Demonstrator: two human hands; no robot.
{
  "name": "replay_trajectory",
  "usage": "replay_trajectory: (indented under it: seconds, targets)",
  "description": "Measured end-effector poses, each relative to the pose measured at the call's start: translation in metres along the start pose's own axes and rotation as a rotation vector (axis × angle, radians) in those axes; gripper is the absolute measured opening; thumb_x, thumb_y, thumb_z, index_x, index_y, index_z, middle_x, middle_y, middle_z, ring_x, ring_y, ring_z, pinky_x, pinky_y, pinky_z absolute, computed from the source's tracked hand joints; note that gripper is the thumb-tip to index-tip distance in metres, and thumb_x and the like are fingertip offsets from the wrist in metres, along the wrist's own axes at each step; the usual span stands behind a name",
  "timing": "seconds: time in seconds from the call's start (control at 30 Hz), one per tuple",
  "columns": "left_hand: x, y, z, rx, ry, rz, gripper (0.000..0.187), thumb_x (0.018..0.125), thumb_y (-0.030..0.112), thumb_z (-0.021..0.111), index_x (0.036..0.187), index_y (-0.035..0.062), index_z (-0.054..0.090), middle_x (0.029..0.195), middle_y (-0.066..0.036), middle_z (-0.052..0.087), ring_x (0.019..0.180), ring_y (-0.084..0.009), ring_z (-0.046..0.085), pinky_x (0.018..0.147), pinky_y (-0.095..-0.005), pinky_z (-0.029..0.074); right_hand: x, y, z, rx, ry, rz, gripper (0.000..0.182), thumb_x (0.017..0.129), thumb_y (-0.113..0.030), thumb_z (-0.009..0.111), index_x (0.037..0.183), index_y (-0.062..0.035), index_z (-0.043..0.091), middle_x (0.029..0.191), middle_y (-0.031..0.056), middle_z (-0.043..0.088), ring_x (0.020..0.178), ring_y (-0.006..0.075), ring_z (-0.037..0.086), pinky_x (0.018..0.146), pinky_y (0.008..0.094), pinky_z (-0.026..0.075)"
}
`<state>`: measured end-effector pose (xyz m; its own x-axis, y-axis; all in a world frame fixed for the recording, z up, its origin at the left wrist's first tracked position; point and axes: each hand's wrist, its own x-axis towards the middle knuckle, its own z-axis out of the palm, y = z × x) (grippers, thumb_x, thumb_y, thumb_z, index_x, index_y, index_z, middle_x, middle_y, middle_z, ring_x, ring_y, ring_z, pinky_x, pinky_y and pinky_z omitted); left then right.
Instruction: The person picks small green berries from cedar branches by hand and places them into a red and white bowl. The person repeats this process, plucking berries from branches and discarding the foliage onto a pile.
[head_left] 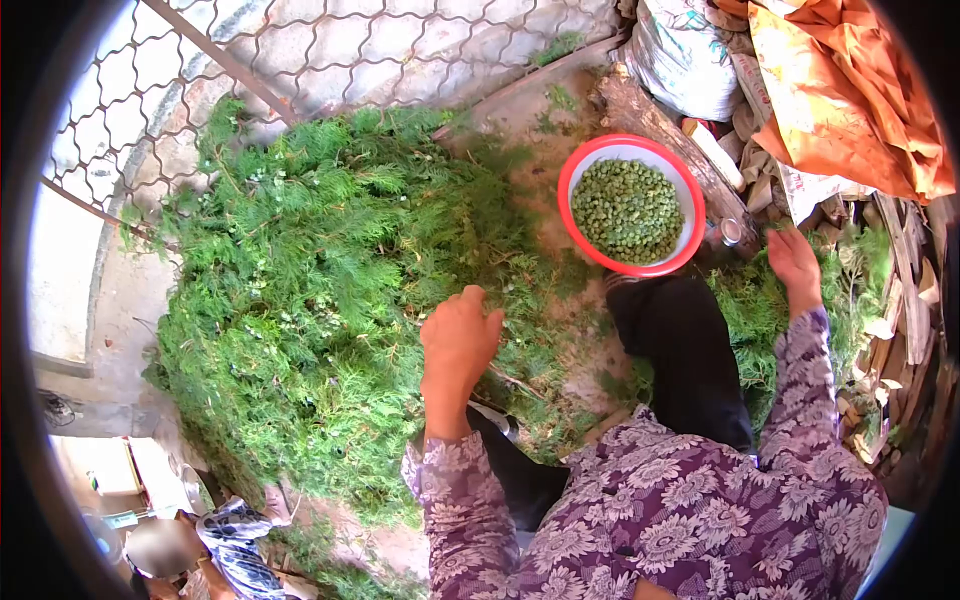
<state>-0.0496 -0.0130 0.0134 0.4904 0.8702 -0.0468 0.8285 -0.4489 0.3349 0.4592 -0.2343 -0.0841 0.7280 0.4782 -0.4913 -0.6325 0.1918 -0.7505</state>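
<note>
My left hand (461, 335) hangs over the right edge of a big pile of green conifer sprigs (320, 290). Its fingers curl inward, and what they may hold is hidden. To the right, my right hand (792, 262) is beside more green sprigs (745, 310), with its fingers partly bent; nothing can be made out in it. Between and beyond both hands stands a red-rimmed bowl (694, 190), white inside, with many small round green cones (625, 212) in it. Neither hand touches the bowl.
A wire mesh fence (330, 50) runs behind the pile. A log (665, 130) lies behind the bowl, near a white sack (685, 60) and an orange cloth (845, 100). Dry wood (915, 290) is stacked at the right. Another person (240, 550) is at the lower left.
</note>
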Motion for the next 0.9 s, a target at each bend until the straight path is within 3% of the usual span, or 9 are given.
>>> replay_trajectory:
  seconds: [0.17, 0.27, 0.43, 0.5, 0.57, 0.6, 0.67, 0.77, 0.9]
  targets:
    - [0.000, -0.007, -0.008, -0.070, 0.080, -0.031, 0.028, 0.073, 0.024, 0.063, 0.092, 0.0038, 0.059, 0.067, -0.012, 0.060, 0.067, -0.0296, 0.058, 0.059, -0.0392, 0.044, -0.016, 0.058, 0.216, -0.412, -0.524, 0.016, 0.037, 0.086, -0.022, 0.052, 0.115, 0.0011, 0.045, 0.106, 0.0112, 0.054, 0.093, 0.0188, 0.053, 0.078, 0.0282, 0.045]
    - [0.003, -0.012, -0.012, -0.054, 0.070, -0.066, 0.028, 0.072, 0.022, 0.064, 0.092, 0.0034, 0.059, 0.068, -0.013, 0.060, 0.065, -0.0295, 0.058, 0.059, -0.0390, 0.044, -0.038, 0.111, 0.315, -0.609, -0.796, 0.059, 0.018, 0.085, -0.018, 0.054, 0.099, -0.0063, 0.055, 0.089, 0.0039, 0.059, 0.081, 0.0144, 0.058, 0.071, 0.0270, 0.047]
    - [0.008, -0.016, -0.018, -0.126, 0.130, -0.091, 0.027, 0.073, 0.021, 0.064, 0.092, 0.0028, 0.059, 0.069, -0.013, 0.060, 0.064, -0.0297, 0.057, 0.057, -0.0390, 0.043, 0.015, 0.275, 0.363, -0.915, -0.828, 0.219, 0.025, 0.080, -0.023, 0.058, 0.090, -0.0009, 0.055, 0.062, 0.0089, 0.056, 0.050, 0.0175, 0.053, 0.044, 0.0280, 0.043]
    - [0.008, -0.015, -0.023, -0.119, 0.131, -0.091, 0.027, 0.074, 0.021, 0.064, 0.092, 0.0027, 0.059, 0.070, -0.013, 0.060, 0.064, -0.0299, 0.057, 0.057, -0.0389, 0.043, 0.016, 0.337, 0.347, -0.741, -0.612, 0.419, 0.028, 0.081, -0.025, 0.058, 0.089, 0.0006, 0.052, 0.054, 0.0100, 0.052, 0.042, 0.0191, 0.049, 0.038, 0.0306, 0.039]
    - [0.006, -0.016, -0.024, -0.124, 0.108, -0.097, 0.028, 0.074, 0.021, 0.064, 0.094, 0.0026, 0.058, 0.072, -0.014, 0.059, 0.065, -0.0308, 0.057, 0.057, -0.0391, 0.043, 0.029, 0.399, 0.317, -0.467, -0.502, 0.746, 0.027, 0.082, -0.024, 0.060, 0.096, -0.0029, 0.049, 0.077, 0.0133, 0.057, 0.058, 0.0196, 0.055, 0.045, 0.0308, 0.046]
    - [0.005, -0.017, -0.024, -0.123, 0.105, -0.106, 0.028, 0.074, 0.021, 0.064, 0.094, 0.0026, 0.058, 0.072, -0.014, 0.059, 0.065, -0.0308, 0.057, 0.057, -0.0391, 0.043, 0.021, 0.411, 0.311, -0.471, -0.503, 0.754, 0.027, 0.082, -0.024, 0.060, 0.096, -0.0029, 0.049, 0.077, 0.0133, 0.057, 0.058, 0.0196, 0.055, 0.045, 0.0308, 0.046]
    - [0.002, -0.019, -0.025, -0.100, 0.047, -0.121, 0.029, 0.073, 0.020, 0.064, 0.095, 0.0030, 0.057, 0.073, -0.014, 0.058, 0.065, -0.0314, 0.057, 0.057, -0.0394, 0.043, 0.007, 0.433, 0.302, -0.569, -0.274, 0.819, 0.045, 0.082, -0.027, 0.060, 0.114, -0.0005, 0.042, 0.108, 0.0184, 0.047, 0.082, 0.0232, 0.055, 0.061, 0.0357, 0.051]
    - [-0.005, -0.024, -0.024, -0.094, 0.015, -0.131, 0.028, 0.072, 0.019, 0.064, 0.095, 0.0038, 0.056, 0.074, -0.015, 0.057, 0.066, -0.0330, 0.056, 0.056, -0.0404, 0.043, -0.003, 0.447, 0.301, -0.525, -0.211, 0.860, 0.060, 0.083, -0.029, 0.059, 0.128, -0.0018, 0.029, 0.126, 0.0152, 0.031, 0.102, 0.0245, 0.045, 0.082, 0.0384, 0.046]
    - [-0.005, -0.025, -0.022, -0.058, -0.036, -0.127, 0.028, 0.073, 0.020, 0.063, 0.095, 0.0046, 0.054, 0.077, -0.015, 0.057, 0.068, -0.0345, 0.056, 0.057, -0.0415, 0.043, -0.017, 0.437, 0.318, -0.566, -0.254, 0.794, 0.062, 0.084, -0.029, 0.058, 0.131, -0.0040, 0.026, 0.129, 0.0101, 0.031, 0.108, 0.0233, 0.040, 0.094, 0.0372, 0.036]
